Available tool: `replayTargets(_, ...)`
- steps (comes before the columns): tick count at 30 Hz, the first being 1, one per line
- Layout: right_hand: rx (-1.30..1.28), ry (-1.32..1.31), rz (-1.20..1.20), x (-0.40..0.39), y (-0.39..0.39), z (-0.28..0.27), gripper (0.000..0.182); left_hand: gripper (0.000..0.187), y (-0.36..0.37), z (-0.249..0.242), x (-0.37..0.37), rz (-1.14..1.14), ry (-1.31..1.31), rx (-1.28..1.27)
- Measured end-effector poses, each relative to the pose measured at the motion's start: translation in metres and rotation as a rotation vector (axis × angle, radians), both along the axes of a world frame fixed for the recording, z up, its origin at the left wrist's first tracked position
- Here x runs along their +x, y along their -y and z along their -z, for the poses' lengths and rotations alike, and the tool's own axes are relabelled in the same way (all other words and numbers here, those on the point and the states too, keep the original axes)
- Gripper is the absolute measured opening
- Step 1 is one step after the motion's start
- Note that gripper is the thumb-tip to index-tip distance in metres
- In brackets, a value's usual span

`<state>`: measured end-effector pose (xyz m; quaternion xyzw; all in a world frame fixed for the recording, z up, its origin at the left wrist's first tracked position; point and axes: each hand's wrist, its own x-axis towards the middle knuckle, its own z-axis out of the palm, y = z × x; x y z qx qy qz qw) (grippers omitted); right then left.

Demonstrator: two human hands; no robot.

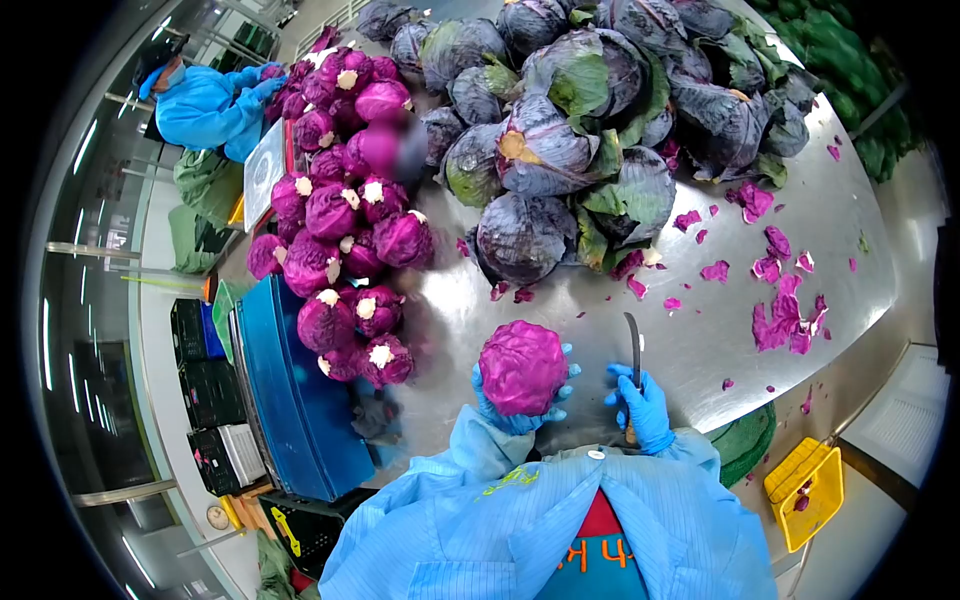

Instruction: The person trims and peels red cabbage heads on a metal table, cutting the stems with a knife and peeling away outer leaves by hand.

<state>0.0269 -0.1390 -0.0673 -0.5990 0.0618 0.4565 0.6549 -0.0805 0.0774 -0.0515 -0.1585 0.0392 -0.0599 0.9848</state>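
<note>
A peeled red cabbage (522, 367), bright purple and round, rests in my left hand (500, 410), whose blue-gloved fingers curl around its underside and right side. My right hand (645, 408), gloved in blue too, is closed on the handle of a knife (634, 345). Its narrow, curved blade points up and away from me, to the right of the cabbage and apart from it. Both hands are at the near edge of the metal table (445, 310). Part of the knife handle is hidden by my fingers.
Untrimmed cabbages (525, 238) with dark outer leaves are heaped ahead. Peeled cabbages (335, 212) with pale cut stems are piled left, near a blue bin (310, 390). Leaf scraps (785, 318) lie right, above a yellow basket (806, 490). A co-worker (205, 108) stands far left.
</note>
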Motion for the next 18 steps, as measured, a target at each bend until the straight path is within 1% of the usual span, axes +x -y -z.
replayTargets(1, 0.008, 0.020, -0.004, 0.005, 0.007, 0.006, 0.037, 0.103, 0.000, -0.007, 0.001, -0.019, -0.007, 0.051)
replayTargets(2, 0.014, 0.041, -0.007, 0.009, 0.013, 0.012, 0.042, 0.103, 0.001, -0.011, 0.003, -0.037, -0.015, 0.100)
replayTargets(3, 0.017, 0.060, -0.010, 0.011, 0.016, 0.010, 0.050, 0.102, 0.001, -0.010, 0.004, -0.064, -0.125, 0.322)
replayTargets(4, 0.020, -0.015, 0.088, 0.013, 0.017, 0.007, 0.064, 0.102, 0.003, -0.009, 0.006, -0.090, -0.233, 0.543)
replayTargets(5, 0.021, -0.028, 0.058, 0.017, 0.021, 0.003, 0.064, 0.102, 0.006, -0.008, 0.007, -0.114, -0.342, 0.761)
replayTargets(7, 0.017, -0.051, 0.008, 0.029, 0.034, -0.005, 0.065, 0.101, 0.008, -0.004, 0.017, -0.056, -0.381, 1.117)
replayTargets(8, 0.018, -0.094, 0.025, 0.033, 0.038, -0.010, 0.061, 0.101, 0.010, -0.002, 0.024, -0.023, -0.391, 1.294)
replayTargets(9, 0.017, -0.072, 0.048, 0.035, 0.039, -0.014, 0.059, 0.102, 0.013, 0.001, 0.030, 0.012, -0.394, 1.473)
replayTargets(10, 0.016, -0.052, 0.074, 0.034, 0.038, -0.017, 0.057, 0.111, 0.024, 0.002, 0.034, 0.058, -0.468, 1.479)
replayTargets(11, 0.014, -0.033, 0.099, 0.033, 0.039, -0.020, 0.055, 0.113, 0.032, 0.000, 0.037, 0.088, -0.465, 1.618)
replayTargets(12, 0.003, -0.021, 0.077, 0.033, 0.041, -0.025, 0.048, 0.116, 0.039, -0.009, 0.042, 0.116, -0.457, 1.758)
replayTargets(13, -0.099, 0.135, 0.020, 0.031, 0.040, -0.025, 0.046, 0.118, 0.046, -0.012, 0.046, 0.142, -0.442, 1.897)
replayTargets(14, -0.207, 0.288, -0.041, 0.027, 0.039, -0.025, 0.044, 0.122, 0.050, 0.003, 0.045, 0.198, -0.434, 2.076)
replayTargets(15, -0.317, 0.439, -0.111, 0.025, 0.040, -0.024, 0.043, 0.121, 0.054, 0.002, 0.048, 0.263, -0.394, 2.155)
replayTargets(16, -0.454, 0.730, -0.237, 0.024, 0.043, -0.022, 0.038, 0.120, 0.055, -0.001, 0.051, 0.322, -0.355, 2.238)
replayTargets(18, -0.497, 0.830, -0.281, 0.021, 0.042, -0.025, 0.038, 0.117, 0.052, -0.018, 0.059, 0.409, -0.299, 2.394)
